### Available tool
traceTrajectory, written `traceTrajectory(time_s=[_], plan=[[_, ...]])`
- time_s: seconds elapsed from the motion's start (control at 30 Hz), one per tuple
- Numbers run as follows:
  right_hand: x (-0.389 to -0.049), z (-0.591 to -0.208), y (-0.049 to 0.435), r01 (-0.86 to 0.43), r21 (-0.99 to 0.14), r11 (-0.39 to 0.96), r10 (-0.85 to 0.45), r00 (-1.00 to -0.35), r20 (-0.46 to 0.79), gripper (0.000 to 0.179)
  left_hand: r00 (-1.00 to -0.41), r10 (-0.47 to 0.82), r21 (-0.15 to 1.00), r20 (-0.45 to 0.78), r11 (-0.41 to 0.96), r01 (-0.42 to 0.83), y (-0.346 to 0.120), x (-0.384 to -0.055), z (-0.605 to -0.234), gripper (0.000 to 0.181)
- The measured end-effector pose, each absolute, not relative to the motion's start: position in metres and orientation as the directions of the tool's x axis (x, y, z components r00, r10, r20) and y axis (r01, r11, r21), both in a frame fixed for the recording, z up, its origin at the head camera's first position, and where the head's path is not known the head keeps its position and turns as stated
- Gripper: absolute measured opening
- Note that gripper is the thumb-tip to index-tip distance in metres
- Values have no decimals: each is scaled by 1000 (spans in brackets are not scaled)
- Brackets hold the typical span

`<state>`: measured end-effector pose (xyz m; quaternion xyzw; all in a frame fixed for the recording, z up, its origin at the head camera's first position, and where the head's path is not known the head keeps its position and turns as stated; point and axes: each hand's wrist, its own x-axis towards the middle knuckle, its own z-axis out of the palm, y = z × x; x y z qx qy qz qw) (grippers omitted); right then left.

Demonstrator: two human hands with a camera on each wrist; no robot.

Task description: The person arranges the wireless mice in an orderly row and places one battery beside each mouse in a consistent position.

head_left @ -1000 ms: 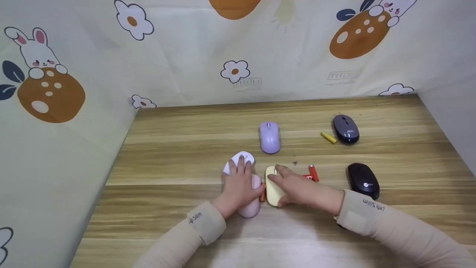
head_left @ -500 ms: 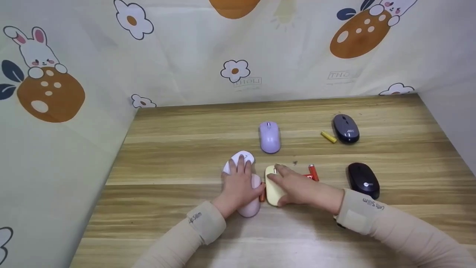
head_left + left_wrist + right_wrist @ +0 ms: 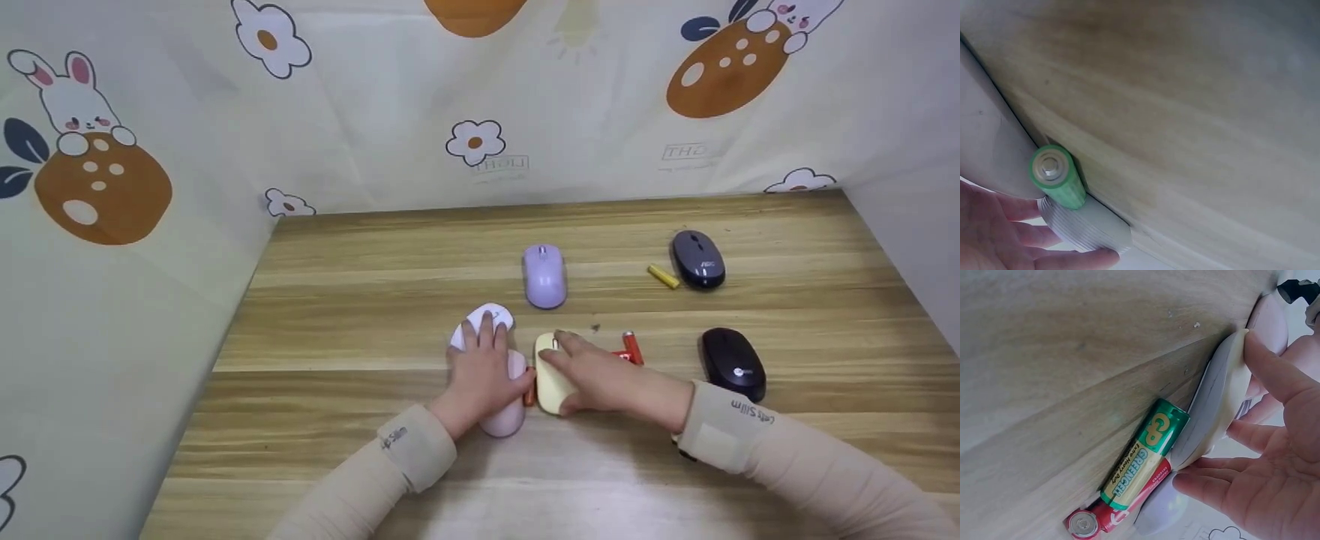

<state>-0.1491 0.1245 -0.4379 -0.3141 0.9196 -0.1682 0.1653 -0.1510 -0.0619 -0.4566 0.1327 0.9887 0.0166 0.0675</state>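
My left hand (image 3: 480, 379) lies with fingers spread over a white computer mouse (image 3: 495, 310) and a pink mouse (image 3: 504, 424). In the left wrist view a green battery (image 3: 1061, 180) lies against both mice. An orange-looking battery (image 3: 530, 391) sits between my left thumb and the cream-yellow mouse (image 3: 550, 390). My right hand (image 3: 600, 377) holds that yellow mouse, thumb at its near end and fingers toward its far end. Beside it, the right wrist view has a green-and-gold battery (image 3: 1145, 453) against a red battery (image 3: 1107, 515).
A purple mouse (image 3: 544, 277) stands farther back on the wood-patterned table (image 3: 337, 315). To the right are a dark grey mouse (image 3: 698, 260), a yellow battery (image 3: 663, 277) and a black mouse (image 3: 733, 363). A patterned cloth (image 3: 375, 112) rises behind the table's far edge.
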Motion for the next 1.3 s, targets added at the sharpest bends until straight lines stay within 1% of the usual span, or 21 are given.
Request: traceTrajectory(time_s=[0.23, 0.33, 0.53, 0.73, 0.87, 0.97, 1.03, 1.2, 1.3], plan=[[-145, -438, 124, -545, -381, 747, -635, -755, -164, 80, -955, 277, 69, -104, 960, 271, -62, -151, -457, 83], [-140, -440, 124, -566, -329, 756, -632, -761, -145, 80, -954, 276, 67, -117, 961, 269, -62, -151, -456, 84], [-128, -442, 118, -631, -184, 754, -646, -762, -35, 72, -955, 264, 68, -135, 964, 257, -62, -152, -455, 84], [-122, -445, 113, -631, -120, 766, -634, -773, 21, 65, -958, 257, 72, -128, 966, 250, -61, -151, -455, 82], [-121, -447, 113, -630, -100, 771, -630, -776, 27, 64, -959, 249, 60, -136, 968, 243, -59, -151, -455, 78], [-120, -448, 113, -638, -95, 764, -639, -769, 25, 63, -960, 240, 49, -144, 971, 235, -59, -152, -452, 75], [-120, -448, 113, -651, -76, 755, -649, -759, 46, 62, -963, 232, 48, -141, 973, 227, -60, -153, -449, 73], [-119, -448, 112, -666, -31, 745, -661, -744, 96, 59, -971, 219, 33, -96, 976, 217, -66, -160, -443, 57], [-119, -448, 112, -663, -46, 747, -659, -748, 84, 59, -973, 217, 13, -79, 976, 216, -70, -164, -441, 47]])
